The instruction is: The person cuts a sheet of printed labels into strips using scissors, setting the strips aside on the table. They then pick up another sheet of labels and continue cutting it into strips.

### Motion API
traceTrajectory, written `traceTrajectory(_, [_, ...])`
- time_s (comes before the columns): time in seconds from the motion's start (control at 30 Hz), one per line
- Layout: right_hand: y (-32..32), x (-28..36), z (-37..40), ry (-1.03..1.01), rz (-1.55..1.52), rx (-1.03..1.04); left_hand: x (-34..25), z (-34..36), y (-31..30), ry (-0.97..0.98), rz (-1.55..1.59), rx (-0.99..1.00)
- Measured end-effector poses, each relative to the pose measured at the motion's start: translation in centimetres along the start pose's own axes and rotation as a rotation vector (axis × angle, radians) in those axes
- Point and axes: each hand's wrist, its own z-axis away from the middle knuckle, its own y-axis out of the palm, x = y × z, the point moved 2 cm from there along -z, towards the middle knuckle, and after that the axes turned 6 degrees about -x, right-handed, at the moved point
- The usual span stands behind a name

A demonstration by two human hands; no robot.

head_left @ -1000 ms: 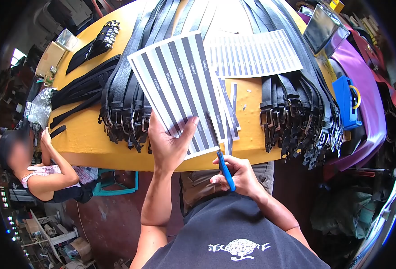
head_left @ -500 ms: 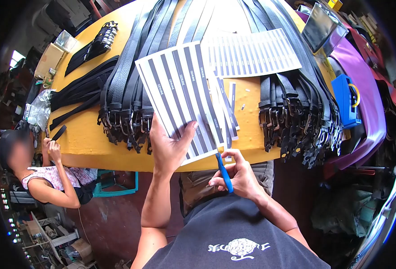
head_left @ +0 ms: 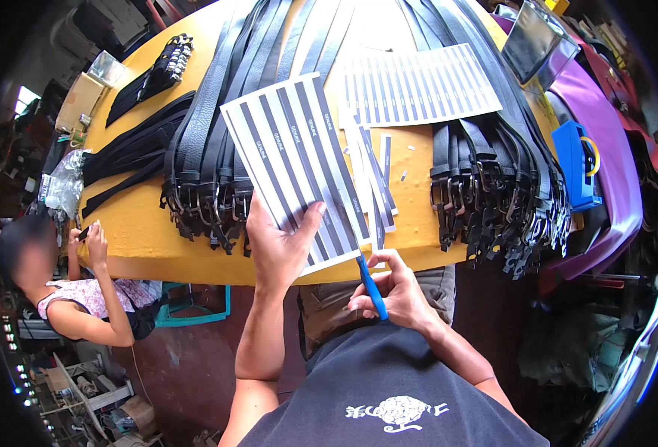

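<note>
striped black-and-white paper sheet is being held over the front edge of the yellow-topped table. left hand is pinching its lower part, thumb pressing on top, other fingers hiding behind. right hand is holding blue-handled scissors at its lower right corner, fingers bending, can't tell how they're sitting in the handles. narrow dark-and-white strips are lying between black leather belts.

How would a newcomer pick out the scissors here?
Find the yellow table. By its near edge, the right hand holds the scissors at the edge of a striped sheet. Their slim blue handle sets them apart from the bulkier, yellow-ringed blue item farther right.
</note>
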Motion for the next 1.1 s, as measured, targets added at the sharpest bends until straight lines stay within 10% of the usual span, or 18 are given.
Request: traceTrajectory(1.1, [-0.3, 1.5, -1.2, -0.162, -0.001, 0.045, -0.7, 2.1, 1.2, -0.056, 0.045, 0.115])
